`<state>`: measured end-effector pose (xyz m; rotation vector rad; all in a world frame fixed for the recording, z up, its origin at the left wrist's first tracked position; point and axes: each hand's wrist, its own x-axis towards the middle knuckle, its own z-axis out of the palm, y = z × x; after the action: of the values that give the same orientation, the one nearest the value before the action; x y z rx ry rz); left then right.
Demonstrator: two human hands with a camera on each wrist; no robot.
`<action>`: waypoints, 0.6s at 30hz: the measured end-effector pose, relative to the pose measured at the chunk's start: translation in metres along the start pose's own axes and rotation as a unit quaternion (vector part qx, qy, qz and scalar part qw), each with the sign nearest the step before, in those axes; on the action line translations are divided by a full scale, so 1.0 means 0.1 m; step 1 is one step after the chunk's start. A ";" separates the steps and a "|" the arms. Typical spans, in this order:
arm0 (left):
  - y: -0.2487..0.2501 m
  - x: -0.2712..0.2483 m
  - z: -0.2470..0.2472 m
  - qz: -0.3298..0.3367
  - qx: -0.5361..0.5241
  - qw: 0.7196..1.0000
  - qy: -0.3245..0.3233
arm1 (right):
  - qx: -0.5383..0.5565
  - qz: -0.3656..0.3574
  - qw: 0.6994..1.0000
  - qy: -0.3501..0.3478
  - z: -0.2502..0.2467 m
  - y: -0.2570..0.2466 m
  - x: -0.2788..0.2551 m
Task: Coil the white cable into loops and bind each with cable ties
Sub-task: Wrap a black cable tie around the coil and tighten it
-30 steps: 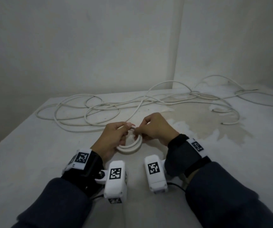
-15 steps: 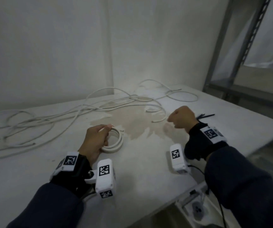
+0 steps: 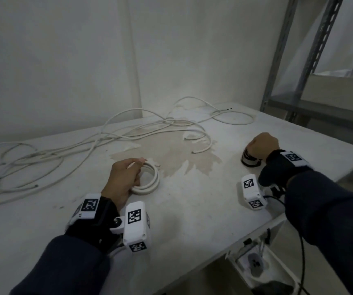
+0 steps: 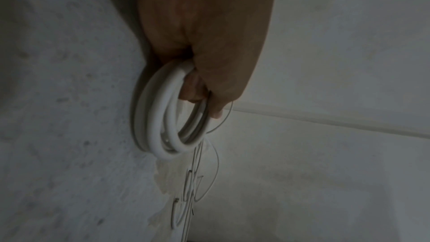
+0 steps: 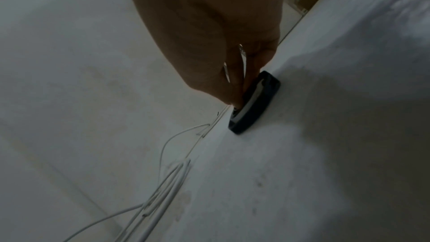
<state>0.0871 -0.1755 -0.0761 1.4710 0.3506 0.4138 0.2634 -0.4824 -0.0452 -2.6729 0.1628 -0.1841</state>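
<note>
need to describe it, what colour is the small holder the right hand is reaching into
Black, or very dark, with a pale inside; the holder shows best in the right wrist view, under the right hand.

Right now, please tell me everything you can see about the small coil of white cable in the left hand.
The coil is smooth, round white cable, plastic-looking, wound into a few tight loops. It rests on the worn white table, near its front. The left hand grips one side, fingers curled through the loops. One short cut end sticks out by the fingertips. No tie is visible on it.
</note>
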 end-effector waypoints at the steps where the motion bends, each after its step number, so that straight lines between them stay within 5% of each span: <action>1: 0.00 0.00 0.00 0.000 -0.001 1.000 -0.001 | 0.006 -0.004 1.000 -0.003 -0.01 0.01 0.00; 8: 0.03 -0.02 -0.01 -0.007 -0.016 1.000 -0.002 | 0.083 -0.011 0.995 0.061 -0.12 -0.09 -0.07; 12: 0.07 -0.05 -0.03 -0.014 -0.023 1.000 -0.003 | 0.220 -0.075 0.971 0.053 -0.31 -0.54 -0.46; 15: 0.13 -0.09 -0.10 -0.021 -0.015 1.000 0.007 | 0.418 -0.099 0.898 -0.091 -0.40 -0.99 -0.89; 18: 0.25 -0.14 -0.34 -0.017 0.013 1.000 0.016 | 0.553 -0.073 0.785 -0.271 -0.29 -1.47 -1.28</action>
<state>0.0571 -0.1507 -0.0537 1.4839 0.4067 0.4065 0.1451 -0.3458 0.0336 -1.4517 -0.2711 0.3547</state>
